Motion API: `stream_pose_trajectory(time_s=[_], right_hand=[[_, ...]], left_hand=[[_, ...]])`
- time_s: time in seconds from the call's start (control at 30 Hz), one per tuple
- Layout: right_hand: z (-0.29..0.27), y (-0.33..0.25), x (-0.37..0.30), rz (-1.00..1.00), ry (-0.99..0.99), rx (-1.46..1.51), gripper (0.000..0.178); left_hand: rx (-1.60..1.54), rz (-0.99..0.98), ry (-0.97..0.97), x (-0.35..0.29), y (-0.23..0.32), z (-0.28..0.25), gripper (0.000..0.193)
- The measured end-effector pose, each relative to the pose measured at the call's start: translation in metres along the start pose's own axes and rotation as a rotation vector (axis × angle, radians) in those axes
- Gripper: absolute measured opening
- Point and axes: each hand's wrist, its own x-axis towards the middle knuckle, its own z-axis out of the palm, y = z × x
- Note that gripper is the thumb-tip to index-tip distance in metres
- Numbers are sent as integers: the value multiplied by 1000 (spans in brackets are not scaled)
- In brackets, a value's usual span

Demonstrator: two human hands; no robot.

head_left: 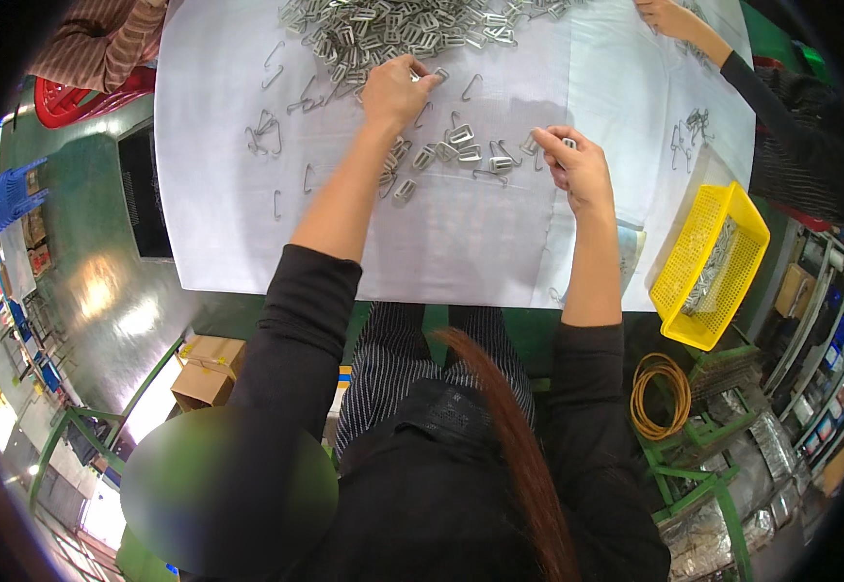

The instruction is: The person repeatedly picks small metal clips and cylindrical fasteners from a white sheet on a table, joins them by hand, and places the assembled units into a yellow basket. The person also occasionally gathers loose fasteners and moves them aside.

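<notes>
My left grip (395, 97), nearly closed, pinches a metal buckle (440, 74) at its tips; my right grip (582, 173) curls around a metal piece (569, 144).

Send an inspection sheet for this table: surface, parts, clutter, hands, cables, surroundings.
Surface: white-covered table.
Parts: buckles piled toward far edge, others loose nearer, among wire hooks.
Clutter: yellow basket with metal parts, table's right edge.
Hands: left hand pinches a buckle; right hand holds a small metal piece.
Cables: orange coil, lower right; cable or hose unclear.
Surroundings: striped sleeve, red chair, cardboard box left; co-worker's hand right.
</notes>
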Motion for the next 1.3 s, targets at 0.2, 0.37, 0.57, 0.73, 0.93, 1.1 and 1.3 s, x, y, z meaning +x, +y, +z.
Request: stream_pose_trajectory(time_s=[0.2, 0.37, 0.57, 0.73, 0.93, 1.1, 1.3], right_hand=[[8, 9, -4, -80, -299, 627, 16], [54, 30, 44, -321, -231, -394, 13], [76, 33, 35, -572, 24, -1312, 14], [36, 19, 18, -79, -294, -137, 16], [91, -10, 41, -109, -346, -25, 19], [155, -7, 73, -611, -143, -1369, 23], [124, 9, 71, -558, -87, -1332, 21]], left_hand=[[-1255, -130, -383, -30, -31, -66, 25], [-552, -185, -134, -16, -40, -47, 29], [183, 122, 75, -14, -19, -12, 22], [-531, 143, -316, -21, -63, -57, 19], [-1318, -325, -319, -42, -71, -88, 19], [-178, 50, 60, -31, -61, -32, 26], [-254, 83, 25, -45, -59, -39, 29]])
